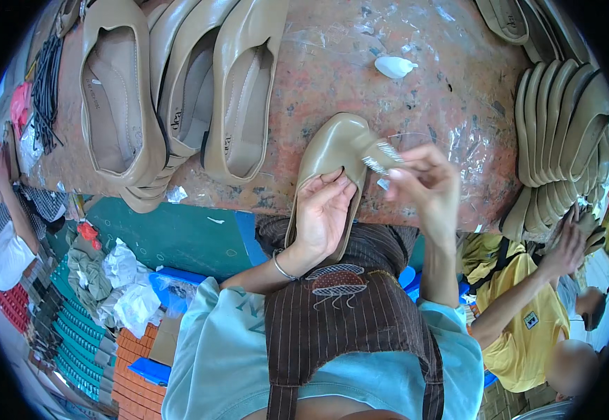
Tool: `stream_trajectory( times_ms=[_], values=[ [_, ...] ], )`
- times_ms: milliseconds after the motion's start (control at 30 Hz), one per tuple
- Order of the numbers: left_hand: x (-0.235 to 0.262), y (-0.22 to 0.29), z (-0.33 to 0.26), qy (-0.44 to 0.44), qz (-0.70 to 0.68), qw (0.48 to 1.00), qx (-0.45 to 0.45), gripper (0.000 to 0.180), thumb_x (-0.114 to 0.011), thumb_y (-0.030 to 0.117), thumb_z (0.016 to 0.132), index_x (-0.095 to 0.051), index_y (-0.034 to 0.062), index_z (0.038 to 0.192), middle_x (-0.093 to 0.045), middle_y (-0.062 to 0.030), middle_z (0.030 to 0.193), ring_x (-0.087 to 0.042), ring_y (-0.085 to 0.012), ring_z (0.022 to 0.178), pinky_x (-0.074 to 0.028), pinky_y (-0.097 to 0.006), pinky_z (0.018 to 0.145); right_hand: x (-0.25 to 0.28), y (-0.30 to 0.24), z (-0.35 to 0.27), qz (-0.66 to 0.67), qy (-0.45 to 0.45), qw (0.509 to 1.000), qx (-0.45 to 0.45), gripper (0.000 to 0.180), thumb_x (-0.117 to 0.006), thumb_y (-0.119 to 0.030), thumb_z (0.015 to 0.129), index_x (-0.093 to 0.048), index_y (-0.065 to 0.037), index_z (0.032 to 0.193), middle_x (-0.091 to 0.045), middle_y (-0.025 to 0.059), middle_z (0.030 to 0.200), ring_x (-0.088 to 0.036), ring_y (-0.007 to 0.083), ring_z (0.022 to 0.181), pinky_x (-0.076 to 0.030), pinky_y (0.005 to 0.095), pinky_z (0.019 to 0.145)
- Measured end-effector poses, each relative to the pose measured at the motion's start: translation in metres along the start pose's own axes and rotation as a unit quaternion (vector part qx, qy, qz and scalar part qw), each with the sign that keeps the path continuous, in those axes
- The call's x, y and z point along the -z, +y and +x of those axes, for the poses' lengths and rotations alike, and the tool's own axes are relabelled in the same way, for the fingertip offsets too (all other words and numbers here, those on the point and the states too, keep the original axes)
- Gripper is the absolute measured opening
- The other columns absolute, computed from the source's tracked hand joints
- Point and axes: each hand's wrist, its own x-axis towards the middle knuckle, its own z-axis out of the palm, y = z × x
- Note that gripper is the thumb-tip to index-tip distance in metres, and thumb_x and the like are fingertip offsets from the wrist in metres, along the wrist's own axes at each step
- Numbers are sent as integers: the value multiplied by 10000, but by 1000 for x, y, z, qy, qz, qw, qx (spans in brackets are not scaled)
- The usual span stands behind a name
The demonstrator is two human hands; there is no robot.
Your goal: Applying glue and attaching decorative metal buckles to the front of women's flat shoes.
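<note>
A beige slip-on shoe [332, 143] lies at the table's near edge, its toe pointing away from me. My left hand [322, 213] grips it at the opening, fingers partly inside and thumb near the vamp edge. Over the right side of the toe, my right hand [427, 182] pinches a beige bow-like trim piece [380, 155] with silvery striped bands. The trim is blurred, and whether it is attached to the shoe I cannot tell. A fine thread-like line shows just above the right hand's fingers.
Beige shoes [243, 119] lie in a group at left, beside black cords [47, 91]. More shoes stand stacked [563, 126] at right, where a yellow-shirted person's hand [567, 245] touches them. A small white piece [394, 67] rests on the worn tabletop [451, 91].
</note>
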Motion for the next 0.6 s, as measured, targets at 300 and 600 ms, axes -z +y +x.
stream_trajectory(
  times_ms=[300,600],
  values=[
    [-29,-2,1,89,95,991,2,143,-520,-33,851,-652,20,862,-664,-100,981,-590,-220,1056,-415,-408,1013,-24,22,17,-26,9,1000,-1,64,-670,-10,839,-652,37,879,-641,49,655,-590,69,552,-467,204,485],
    [-33,0,5,90,85,992,9,165,-544,23,911,-615,-43,1045,-645,-126,1056,-593,-200,1042,-449,-378,972,-28,27,17,-90,51,994,20,79,-689,-15,816,-652,41,859,-644,56,646,-590,64,525,-442,199,469]
  ],
)
